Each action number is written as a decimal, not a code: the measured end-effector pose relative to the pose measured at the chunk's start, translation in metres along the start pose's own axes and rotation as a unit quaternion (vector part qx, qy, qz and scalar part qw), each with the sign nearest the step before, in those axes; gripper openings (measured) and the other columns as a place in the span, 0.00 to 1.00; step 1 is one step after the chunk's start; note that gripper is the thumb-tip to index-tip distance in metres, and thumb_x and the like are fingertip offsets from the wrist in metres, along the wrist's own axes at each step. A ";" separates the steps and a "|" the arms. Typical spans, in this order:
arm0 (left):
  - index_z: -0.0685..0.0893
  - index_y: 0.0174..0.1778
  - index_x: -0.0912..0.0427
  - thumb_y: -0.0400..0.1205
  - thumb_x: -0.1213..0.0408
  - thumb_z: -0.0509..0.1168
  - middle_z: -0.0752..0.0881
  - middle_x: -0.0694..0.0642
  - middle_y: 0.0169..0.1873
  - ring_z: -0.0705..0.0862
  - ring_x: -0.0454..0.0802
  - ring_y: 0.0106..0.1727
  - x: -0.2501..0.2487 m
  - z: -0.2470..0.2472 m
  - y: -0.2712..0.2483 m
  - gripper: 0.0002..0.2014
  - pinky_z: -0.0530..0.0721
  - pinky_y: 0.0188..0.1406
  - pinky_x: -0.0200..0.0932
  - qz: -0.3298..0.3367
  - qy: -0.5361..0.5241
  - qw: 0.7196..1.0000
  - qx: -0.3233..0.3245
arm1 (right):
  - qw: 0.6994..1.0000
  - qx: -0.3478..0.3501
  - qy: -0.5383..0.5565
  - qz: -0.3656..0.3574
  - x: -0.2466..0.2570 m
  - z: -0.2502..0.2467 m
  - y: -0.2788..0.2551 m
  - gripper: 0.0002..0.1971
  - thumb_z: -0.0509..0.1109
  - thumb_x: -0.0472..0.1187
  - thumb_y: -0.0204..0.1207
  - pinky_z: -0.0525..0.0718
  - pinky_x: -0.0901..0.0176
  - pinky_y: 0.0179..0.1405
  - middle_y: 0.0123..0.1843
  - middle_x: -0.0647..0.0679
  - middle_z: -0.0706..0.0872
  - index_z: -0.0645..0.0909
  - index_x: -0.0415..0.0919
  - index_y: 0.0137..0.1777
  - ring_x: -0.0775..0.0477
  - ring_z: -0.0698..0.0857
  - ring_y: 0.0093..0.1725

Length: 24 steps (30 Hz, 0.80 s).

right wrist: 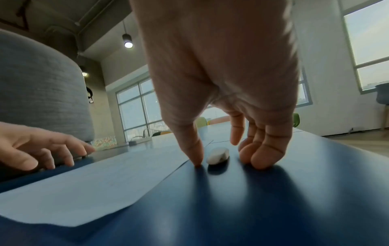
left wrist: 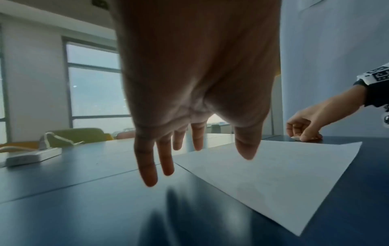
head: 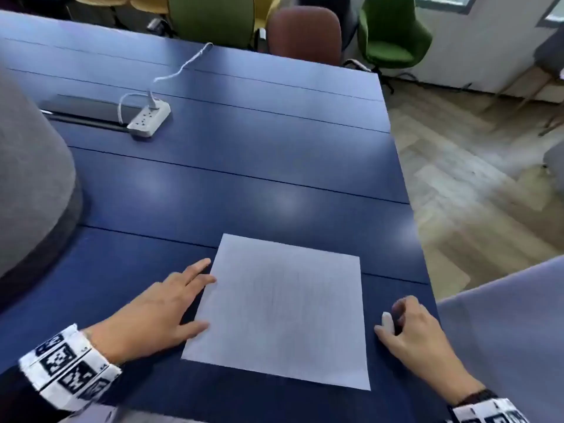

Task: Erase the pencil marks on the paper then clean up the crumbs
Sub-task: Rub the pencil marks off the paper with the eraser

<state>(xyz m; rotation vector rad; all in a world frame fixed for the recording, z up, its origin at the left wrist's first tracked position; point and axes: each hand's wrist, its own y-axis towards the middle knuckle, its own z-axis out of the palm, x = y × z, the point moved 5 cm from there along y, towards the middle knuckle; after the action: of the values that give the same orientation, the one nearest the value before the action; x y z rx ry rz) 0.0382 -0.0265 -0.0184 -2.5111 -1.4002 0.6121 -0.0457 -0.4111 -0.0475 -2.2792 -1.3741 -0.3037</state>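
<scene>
While a power strip [head: 149,119] sits far off, fingers [right wrist: 263,156] flank the eraser [right wrist: 218,155].

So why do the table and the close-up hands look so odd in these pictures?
Head view: pale ceiling-light glare on the blue table, whose edges bow. Left wrist view: left hand looms dark, backlit by windows. Right wrist view: right hand casts long finger shadows beside the eraser.

A sheet of paper [head: 280,309] lies on the table [head: 244,154] before me, my left hand [head: 152,306] at its left edge, my right hand [head: 418,328] just right of it over an eraser [right wrist: 218,155]; a power strip [head: 149,119] sits far behind, to the left.
</scene>
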 end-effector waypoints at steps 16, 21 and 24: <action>0.51 0.86 0.50 0.76 0.40 0.70 0.47 0.43 0.86 0.53 0.57 0.84 0.011 -0.002 0.035 0.48 0.58 0.81 0.55 -0.021 0.033 0.999 0.011 | 0.998 -0.054 -0.004 -0.044 0.017 0.000 -0.005 0.15 0.70 0.42 0.76 0.83 0.52 0.41 0.35 0.36 0.89 0.84 0.27 0.38 0.37 0.87 0.40; 0.54 0.85 0.45 0.73 0.40 0.74 0.50 0.40 0.85 0.55 0.51 0.82 0.017 -0.006 0.049 0.50 0.61 0.80 0.56 0.000 0.042 0.999 0.013 | 0.982 -0.067 -0.014 -0.175 0.072 0.014 -0.013 0.10 0.68 0.40 0.80 0.74 0.63 0.36 0.35 0.51 0.82 0.85 0.33 0.44 0.51 0.80 0.36; 0.56 0.85 0.43 0.71 0.40 0.76 0.54 0.37 0.84 0.55 0.48 0.81 0.017 -0.001 0.056 0.50 0.61 0.80 0.52 0.014 0.042 0.999 0.024 | 0.970 -0.049 -0.011 -0.236 0.099 0.025 -0.002 0.09 0.67 0.40 0.81 0.75 0.65 0.42 0.42 0.50 0.82 0.86 0.36 0.48 0.51 0.80 0.41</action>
<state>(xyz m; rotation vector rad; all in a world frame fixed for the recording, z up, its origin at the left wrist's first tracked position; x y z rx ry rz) 0.0891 -0.0421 -0.0425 -2.4918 -1.3088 0.5333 -0.0018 -0.3209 -0.0282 -2.0064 -1.9443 -0.5083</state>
